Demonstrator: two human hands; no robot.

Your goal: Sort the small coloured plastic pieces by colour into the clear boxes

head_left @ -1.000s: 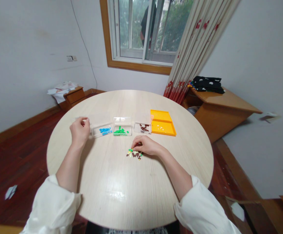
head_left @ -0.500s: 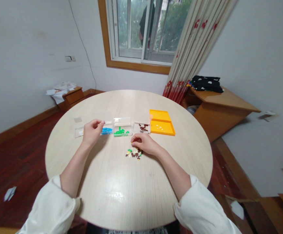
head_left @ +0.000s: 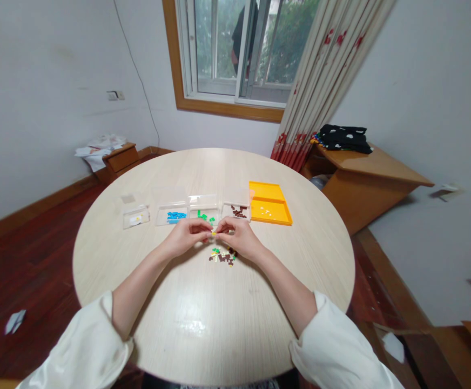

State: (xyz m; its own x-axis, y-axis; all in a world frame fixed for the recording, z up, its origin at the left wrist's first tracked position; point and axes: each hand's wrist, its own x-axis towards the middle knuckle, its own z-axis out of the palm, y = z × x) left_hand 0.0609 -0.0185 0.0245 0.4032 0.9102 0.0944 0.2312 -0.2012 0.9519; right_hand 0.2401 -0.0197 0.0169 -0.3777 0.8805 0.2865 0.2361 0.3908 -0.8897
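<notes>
Keeping our wrists steady helps here, since the loose pile of brown, green and pale pieces lies just on our side of the fingers, where a dropped bit could get lost. Our left hand and right hand meet at the tips, thumbs and forefingers closed in a pinch on a tiny yellow piece; whether another is hidden there, we cannot tell. We do best, we judge, to grip it by its edges and squeeze lightly and evenly, so it doesn't flick away. Just beyond the fingers is the green pieces' box, partly covered by our hands, so we should mind its rim; beyond and to their right sits the open yellow case.
</notes>
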